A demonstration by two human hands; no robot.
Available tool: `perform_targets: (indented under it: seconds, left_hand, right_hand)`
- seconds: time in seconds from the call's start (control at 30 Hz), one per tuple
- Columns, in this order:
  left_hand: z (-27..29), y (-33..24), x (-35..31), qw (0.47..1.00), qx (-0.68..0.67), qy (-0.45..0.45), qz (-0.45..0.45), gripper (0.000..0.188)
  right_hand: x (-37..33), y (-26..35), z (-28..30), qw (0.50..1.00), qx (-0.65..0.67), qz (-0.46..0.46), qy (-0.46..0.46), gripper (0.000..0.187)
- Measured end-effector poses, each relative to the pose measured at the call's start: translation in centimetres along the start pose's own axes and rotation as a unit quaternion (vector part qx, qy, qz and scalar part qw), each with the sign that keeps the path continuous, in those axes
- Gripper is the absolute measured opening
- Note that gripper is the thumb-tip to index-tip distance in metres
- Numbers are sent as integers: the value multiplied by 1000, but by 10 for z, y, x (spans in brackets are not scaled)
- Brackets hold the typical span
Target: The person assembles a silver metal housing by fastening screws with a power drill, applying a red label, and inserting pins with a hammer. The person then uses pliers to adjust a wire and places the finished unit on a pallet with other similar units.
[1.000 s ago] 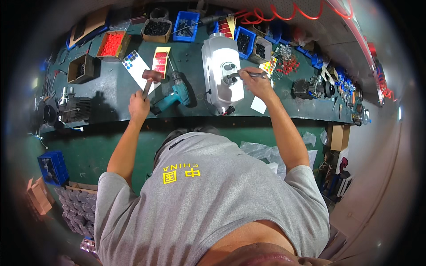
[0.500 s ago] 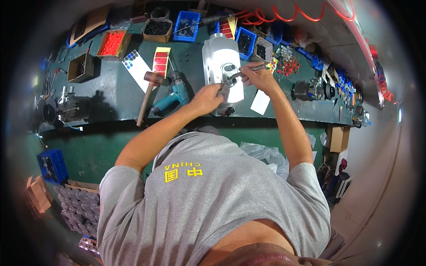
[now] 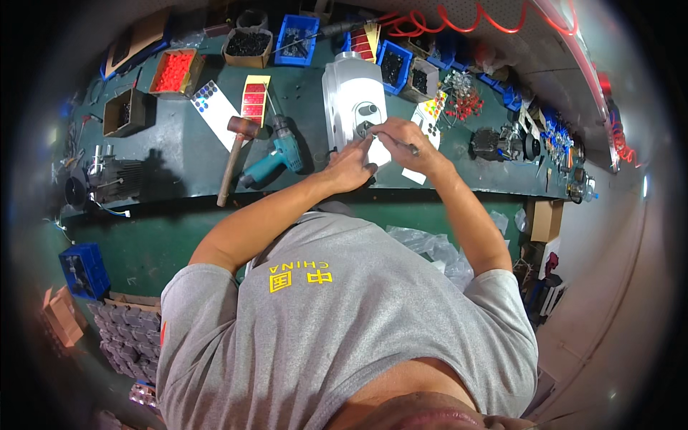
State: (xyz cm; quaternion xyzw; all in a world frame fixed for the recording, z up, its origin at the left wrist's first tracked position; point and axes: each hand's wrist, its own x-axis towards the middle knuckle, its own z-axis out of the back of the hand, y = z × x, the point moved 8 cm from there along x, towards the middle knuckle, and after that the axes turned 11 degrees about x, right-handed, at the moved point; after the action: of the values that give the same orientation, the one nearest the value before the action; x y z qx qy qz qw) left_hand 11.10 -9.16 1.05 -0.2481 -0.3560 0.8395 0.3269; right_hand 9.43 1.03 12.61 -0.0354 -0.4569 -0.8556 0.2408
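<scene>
A silvery metal housing (image 3: 352,93) with a bright, glossy face stands on the green workbench in front of me. Low on that face is a dark round fitting (image 3: 366,127) beside a short dark knob (image 3: 368,110). My right hand (image 3: 403,137) is closed around a slim dark hand tool (image 3: 411,149), its tip down at the fitting; its exact kind cannot be made out. My left hand (image 3: 349,169) rests against the housing's near end, fingers stretched toward the fitting and thumb apart. The two hands' fingertips nearly meet there.
Left of the housing lie a teal power drill (image 3: 276,159) and a mallet (image 3: 236,154). Beyond them are a box of red parts (image 3: 175,72) and blue bins (image 3: 297,40). Motors (image 3: 118,178) stand at the left and right. A coiled red air hose (image 3: 459,27) hangs above.
My right hand has come nearer and left, turning the tool so its rear end points toward me. My left hand has shifted right, its fingers closer to the fitting. A sticker sheet at right is more exposed.
</scene>
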Motion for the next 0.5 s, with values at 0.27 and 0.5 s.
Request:
perform_targets:
  seconds: [0.27, 0.5]
  left_hand:
    - [9, 9, -2, 981, -163, 106, 21, 57]
    - [24, 3, -38, 746, -619, 46, 241, 36]
  right_hand:
    - [-14, -29, 18, 969, 69, -212, -102, 18]
    - [-13, 21, -44, 984, -1, -121, -132, 36]
